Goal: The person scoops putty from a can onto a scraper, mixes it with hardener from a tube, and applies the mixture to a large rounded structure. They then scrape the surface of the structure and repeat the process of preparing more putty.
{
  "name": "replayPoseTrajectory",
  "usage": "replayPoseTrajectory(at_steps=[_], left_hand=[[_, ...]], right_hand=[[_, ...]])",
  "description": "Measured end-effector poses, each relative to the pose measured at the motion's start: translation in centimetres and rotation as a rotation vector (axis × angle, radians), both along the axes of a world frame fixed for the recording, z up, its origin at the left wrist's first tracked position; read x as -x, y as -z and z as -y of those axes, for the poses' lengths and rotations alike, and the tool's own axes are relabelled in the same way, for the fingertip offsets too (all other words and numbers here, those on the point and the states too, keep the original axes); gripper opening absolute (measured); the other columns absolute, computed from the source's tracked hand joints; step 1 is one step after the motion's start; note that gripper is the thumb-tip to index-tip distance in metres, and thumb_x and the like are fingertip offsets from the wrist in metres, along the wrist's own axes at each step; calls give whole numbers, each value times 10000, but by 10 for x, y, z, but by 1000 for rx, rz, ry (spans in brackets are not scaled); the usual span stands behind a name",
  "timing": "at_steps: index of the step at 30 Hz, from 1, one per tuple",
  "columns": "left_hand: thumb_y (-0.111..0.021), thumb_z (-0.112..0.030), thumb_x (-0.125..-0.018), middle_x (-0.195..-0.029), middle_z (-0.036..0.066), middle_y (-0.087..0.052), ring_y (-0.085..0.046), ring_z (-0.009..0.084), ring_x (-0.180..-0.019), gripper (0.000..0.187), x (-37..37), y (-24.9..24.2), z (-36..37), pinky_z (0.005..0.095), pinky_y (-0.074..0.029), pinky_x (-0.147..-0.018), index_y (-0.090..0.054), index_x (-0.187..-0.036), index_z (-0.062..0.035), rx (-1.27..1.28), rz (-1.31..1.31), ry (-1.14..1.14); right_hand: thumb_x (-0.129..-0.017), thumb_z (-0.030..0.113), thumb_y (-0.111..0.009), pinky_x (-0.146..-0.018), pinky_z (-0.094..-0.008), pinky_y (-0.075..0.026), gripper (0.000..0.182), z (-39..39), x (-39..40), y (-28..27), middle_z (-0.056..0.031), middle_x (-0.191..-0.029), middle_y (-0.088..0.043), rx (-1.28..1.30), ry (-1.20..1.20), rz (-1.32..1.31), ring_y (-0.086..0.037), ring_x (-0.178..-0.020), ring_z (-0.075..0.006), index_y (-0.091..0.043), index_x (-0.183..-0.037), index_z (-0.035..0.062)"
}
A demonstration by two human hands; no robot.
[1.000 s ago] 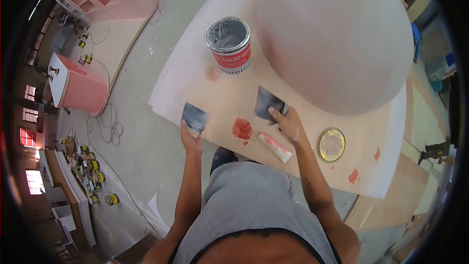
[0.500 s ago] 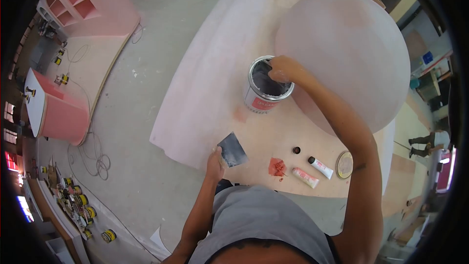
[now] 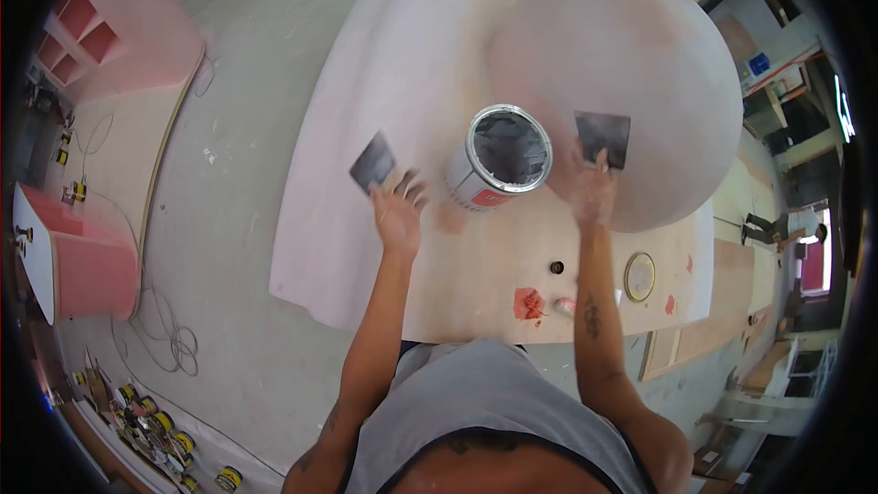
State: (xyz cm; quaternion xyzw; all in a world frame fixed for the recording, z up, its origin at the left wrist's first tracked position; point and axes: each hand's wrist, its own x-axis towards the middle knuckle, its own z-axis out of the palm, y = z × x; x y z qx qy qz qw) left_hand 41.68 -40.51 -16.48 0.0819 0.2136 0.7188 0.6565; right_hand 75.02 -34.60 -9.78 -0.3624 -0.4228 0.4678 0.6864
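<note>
My left hand (image 3: 399, 216) holds a dark, flat square putty spreader (image 3: 373, 163) by one corner, some fingers spread, over the pale board. Another dark square putty spreader (image 3: 604, 135) is pinched in my right hand (image 3: 594, 192), in front of the big pale sphere (image 3: 640, 55). Between the hands stands an open tin (image 3: 468, 181) with dark grey paste (image 3: 508, 148) inside. Nearer to me are a small black cap (image 3: 557, 267), a smear of red paste (image 3: 529, 304) and a pink tube (image 3: 565, 306), partly hidden by my right forearm.
A round tin lid (image 3: 640, 276) lies on the worktop (image 3: 439, 302) at the right. To the left stand a pink cabinet (image 3: 137, 27) and a pink counter (image 3: 96, 265), with a loose cable (image 3: 174, 338) on the floor. Several small tins (image 3: 160, 423) sit lower left. Another person (image 3: 796, 227) is far right.
My right hand has come out of the tin and now shows a spreader, over the sphere's near side. My left hand has moved forward, up beside the tin, with its spreader.
</note>
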Motion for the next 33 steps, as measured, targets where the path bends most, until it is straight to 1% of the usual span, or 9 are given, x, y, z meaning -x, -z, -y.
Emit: replayPoseTrajectory(at_steps=[3, 6, 11, 13, 17, 21, 25, 29, 33], left_hand=[[-326, -576, -1026, -1258, 140, -627, -623, 247, -1089, 687, -42, -25, -91, 378, -486, -948, -563, -1284, 14, -158, -396, -37], [-322, -542, -1043, -1119, 118, -681, -649, 197, -994, 655, -72, -34, -130, 320, -509, -894, -626, -1193, 18, -57, -392, 214], [-328, -515, -1051, -1072, 137, -698, -665, 198, -943, 662, -67, -61, -74, 320, -507, -914, -648, -1158, 54, -42, -462, 320], [-311, -557, -1036, -1132, 167, -682, -649, 226, -1032, 728, -65, -79, -45, 331, -508, -931, -615, -1195, 85, -123, -703, 295], [-347, -445, -1062, -1112, 145, -695, -648, 208, -1031, 607, -56, -105, 7, 309, -478, -959, -649, -1162, 73, -46, -855, 318], [-391, -457, -1045, -1111, 159, -688, -651, 215, -1003, 605, -49, -76, 45, 308, -472, -967, -629, -1169, 85, 136, -900, 178], [-362, -510, -1028, -1082, 178, -690, -645, 240, -1021, 672, -61, -85, 54, 345, -497, -928, -646, -1141, 89, 89, -878, 109], [-361, -494, -1024, -1078, 177, -690, -659, 221, -970, 655, -59, -101, 62, 348, -553, -810, -626, -1166, 88, 69, -894, 202], [-379, -407, -1031, -1131, 165, -677, -640, 213, -1017, 572, -54, -95, 64, 353, -498, -930, -630, -1177, 86, 114, -916, 165]], right_hand=[[-966, 385, -600, -1146, -447, -363, 574, 22, 37, 10, -134, -1358, -546, 114, -190, -705, -503, -1289, -297, -420, -1379, 30], [-1001, 367, -540, -1131, -455, -371, 482, 32, 73, 15, -130, -1347, -566, 87, 46, -766, -526, -1240, -299, -466, -1362, 56], [-1017, 323, -516, -1114, -479, -388, 447, 90, 64, 16, -128, -1385, -540, 167, 9, -911, -519, -1257, -307, -463, -1371, 56], [-1028, 310, -493, -1114, -495, -384, 424, 112, 60, 25, -123, -1395, -537, 300, -113, -1013, -509, -1281, -319, -466, -1370, 60], [-1032, 287, -487, -1144, -479, -345, 409, 156, 63, 28, -118, -1412, -521, 432, -115, -1081, -470, -1324, -294, -456, -1369, 57], [-1029, 278, -496, -1146, -486, -336, 428, 168, 51, 37, -120, -1432, -502, 536, -160, -1138, -455, -1344, -298, -431, -1394, 64], [-1023, 310, -505, -1146, -490, -328, 492, 156, 37, 35, -135, -1421, -514, 511, -252, -1007, -464, -1344, -317, -384, -1435, 69], [-1023, 332, -500, -1089, -460, -403, 495, 148, 28, 25, -152, -1409, -528, 504, -392, -1024, -514, -1286, -348, -417, -1407, 31], [-1001, 299, -550, -996, -445, -457, 442, 150, 30, 22, -135, -1323, -574, 540, -334, -985, -572, -1203, -295, -465, -1345, 36]])
